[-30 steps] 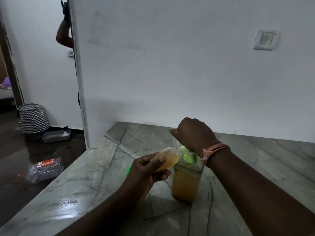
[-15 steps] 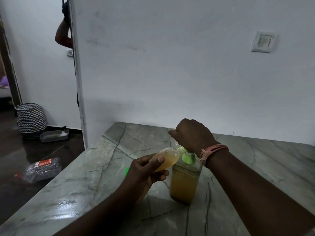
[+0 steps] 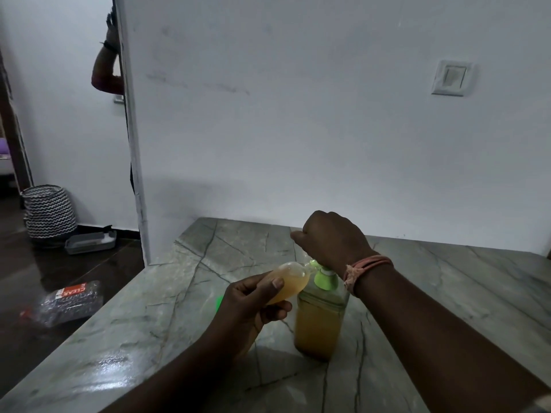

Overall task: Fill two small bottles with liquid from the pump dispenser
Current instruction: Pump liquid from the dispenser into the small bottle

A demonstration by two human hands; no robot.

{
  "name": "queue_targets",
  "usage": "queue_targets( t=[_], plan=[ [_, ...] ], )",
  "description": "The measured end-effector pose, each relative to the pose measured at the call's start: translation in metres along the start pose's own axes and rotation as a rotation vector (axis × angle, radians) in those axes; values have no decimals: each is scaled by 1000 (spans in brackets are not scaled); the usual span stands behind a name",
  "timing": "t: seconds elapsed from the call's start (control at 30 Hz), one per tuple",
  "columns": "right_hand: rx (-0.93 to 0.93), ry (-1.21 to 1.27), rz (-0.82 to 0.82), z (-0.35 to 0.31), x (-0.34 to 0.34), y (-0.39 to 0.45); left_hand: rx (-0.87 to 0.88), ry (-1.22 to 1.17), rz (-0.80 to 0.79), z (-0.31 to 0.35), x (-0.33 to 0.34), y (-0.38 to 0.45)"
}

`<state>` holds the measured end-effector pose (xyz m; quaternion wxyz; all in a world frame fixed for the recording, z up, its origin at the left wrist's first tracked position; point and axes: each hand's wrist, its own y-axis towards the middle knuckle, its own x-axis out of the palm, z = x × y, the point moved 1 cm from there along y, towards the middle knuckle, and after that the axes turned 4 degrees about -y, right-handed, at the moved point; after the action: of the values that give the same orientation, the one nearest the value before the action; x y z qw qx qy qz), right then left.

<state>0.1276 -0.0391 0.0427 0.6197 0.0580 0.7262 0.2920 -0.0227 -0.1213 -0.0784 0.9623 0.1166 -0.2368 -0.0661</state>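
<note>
small bottle in left hand, at pump dispenser

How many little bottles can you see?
1. The small bottle is tilted in the left hand, its mouth at the pump dispenser spout. A second may be hidden behind that hand.

Left hand grips a small bottle, tilted almost flat, mouth against the green nozzle of the pump dispenser. Bottle is mostly full of amber liquid. Right hand is fisted on top of the pump head, pinkish wristband at the wrist. Dispenser stands upright on the grey marble worktop, amber liquid filling most of it. Small green item on the worktop, mostly hidden behind the left hand. Far left on the dark floor: zigzag basket, grey tray, clear plastic packet. Wall switch upper right. Another person's arm shows past the wall edge.
</note>
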Motion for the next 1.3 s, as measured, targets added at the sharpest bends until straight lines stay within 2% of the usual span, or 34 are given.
queue_targets(
  t=[0.2,0.33,0.43,0.7,0.8,0.93,1.17,1.3],
  plan=[
    [-104,-134,56,-6,-9,4,1,-4,-13,2,1,-3],
    [-19,-53,88,-3,0,2,9,8,-7,1,0,0],
    [-17,-1,18,1,3,1,2,7,-7,1,-1,0],
    [-48,-57,-7,-5,-7,5,5,11,6,2,0,-3],
    [-4,-17,29,-2,-1,4,11,9,-6,1,-1,-1],
    [54,71,-1,4,4,1,14,16,-22,-1,-3,1],
    [-38,-76,-7,-2,-6,5,7,9,-11,1,0,-3],
    [-34,-96,87,-3,-1,3,8,-8,-10,1,-2,-1]
  ],
)
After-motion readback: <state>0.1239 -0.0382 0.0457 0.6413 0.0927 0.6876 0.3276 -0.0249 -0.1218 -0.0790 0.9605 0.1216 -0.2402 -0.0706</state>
